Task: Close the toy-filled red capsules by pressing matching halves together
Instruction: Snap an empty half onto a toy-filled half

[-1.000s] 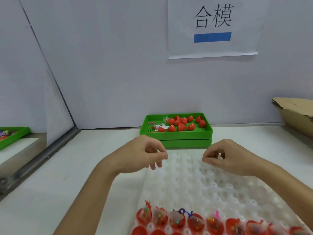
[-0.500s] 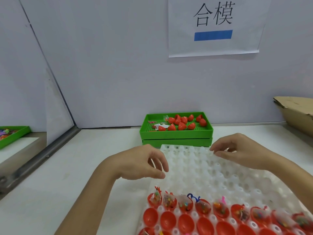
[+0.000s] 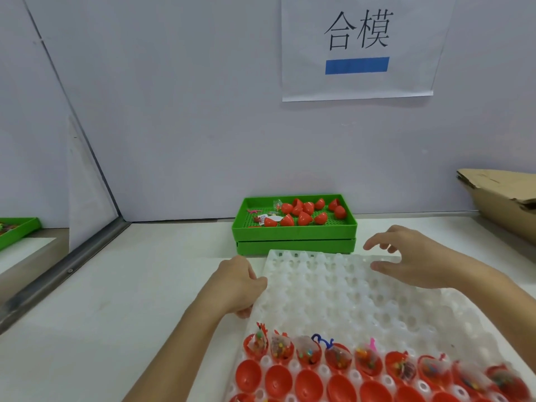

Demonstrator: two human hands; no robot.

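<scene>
The toy-filled red halves (image 3: 336, 355) sit in a row in the white tray (image 3: 333, 288) on the bench (image 3: 116, 300), empty halves (image 3: 278, 378) just before them; half a second ago fewer showed. The left hand (image 3: 237, 282) now grips the tray's left edge, fingers curled on it. The right hand (image 3: 406, 256) hovers over the far corner, fingers apart. I judge the tray is being positioned; nothing is closed yet.

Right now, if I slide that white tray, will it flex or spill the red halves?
The white tray looks thin and translucent, so it probably flexes. Toy-filled halves sit only along its near edge, so that end likely sags if lifted. Sliding seems safer.
</scene>
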